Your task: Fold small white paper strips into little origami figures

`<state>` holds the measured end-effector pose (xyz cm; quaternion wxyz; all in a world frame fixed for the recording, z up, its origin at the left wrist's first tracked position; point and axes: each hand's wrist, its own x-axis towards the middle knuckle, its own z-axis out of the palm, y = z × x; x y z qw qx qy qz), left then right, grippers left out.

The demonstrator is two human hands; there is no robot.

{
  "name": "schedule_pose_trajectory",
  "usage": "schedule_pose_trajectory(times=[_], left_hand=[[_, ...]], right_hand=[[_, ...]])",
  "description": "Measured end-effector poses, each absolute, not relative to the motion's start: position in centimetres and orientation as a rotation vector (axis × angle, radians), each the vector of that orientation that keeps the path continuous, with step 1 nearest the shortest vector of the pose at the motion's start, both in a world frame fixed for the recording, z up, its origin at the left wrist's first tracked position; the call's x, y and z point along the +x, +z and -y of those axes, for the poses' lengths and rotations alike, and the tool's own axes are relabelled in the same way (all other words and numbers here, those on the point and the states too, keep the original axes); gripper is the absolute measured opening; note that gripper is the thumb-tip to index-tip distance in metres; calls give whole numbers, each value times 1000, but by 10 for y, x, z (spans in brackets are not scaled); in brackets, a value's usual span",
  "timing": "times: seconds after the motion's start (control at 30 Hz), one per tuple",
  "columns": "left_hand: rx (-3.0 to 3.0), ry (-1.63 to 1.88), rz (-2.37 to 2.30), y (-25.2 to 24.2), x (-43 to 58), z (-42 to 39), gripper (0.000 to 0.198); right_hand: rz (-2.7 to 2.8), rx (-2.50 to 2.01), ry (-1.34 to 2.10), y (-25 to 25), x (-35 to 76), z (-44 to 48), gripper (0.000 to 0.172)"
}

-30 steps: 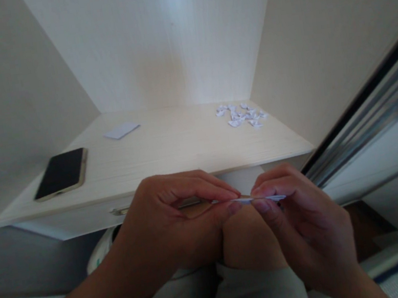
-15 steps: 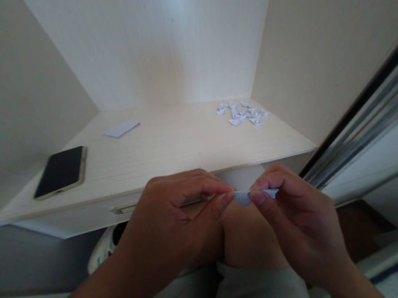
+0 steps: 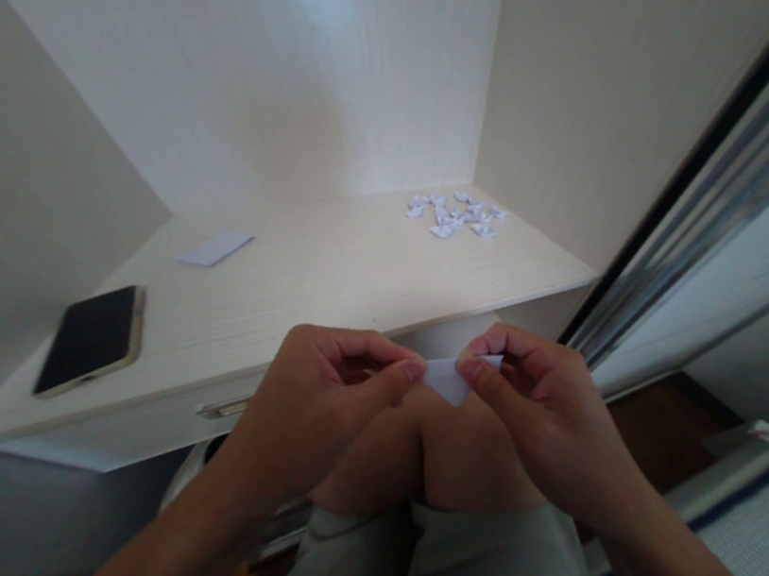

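Note:
A small folded piece of white paper (image 3: 446, 381) is stretched between my two hands, just above my knees and in front of the desk edge. My left hand (image 3: 343, 399) pinches its left end between thumb and index finger. The thumb and forefinger of my right hand (image 3: 532, 391) grip it nearer its right end, with a bit of paper sticking out past them. A pointed part of the paper hangs downward between the hands. Several small folded white paper pieces (image 3: 456, 216) lie in a loose cluster at the desk's back right.
The pale desk (image 3: 299, 290) has a drawer with a metal handle (image 3: 222, 409). A phone (image 3: 91, 339) lies at its left, with a flat white paper stack or sheet (image 3: 216, 248) behind. Panels enclose the desk; a sliding-door track (image 3: 687, 198) runs along the right.
The paper has turned so its flat face and downward point show more. Both hands appear slightly further left, and the whole view has shifted a little.

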<state>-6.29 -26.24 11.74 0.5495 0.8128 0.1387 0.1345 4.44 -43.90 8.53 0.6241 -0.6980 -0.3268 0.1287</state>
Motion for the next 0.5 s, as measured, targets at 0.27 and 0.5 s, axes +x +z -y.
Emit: schedule_pose_trajectory(times=[0.27, 0.5], left_hand=[[1814, 238, -329, 113, -60, 254, 15], [1854, 310, -407, 102, -81, 223, 18]], right_hand=[[715, -1595, 333, 86, 49, 443, 18], [673, -1588, 253, 79, 67, 460, 19]])
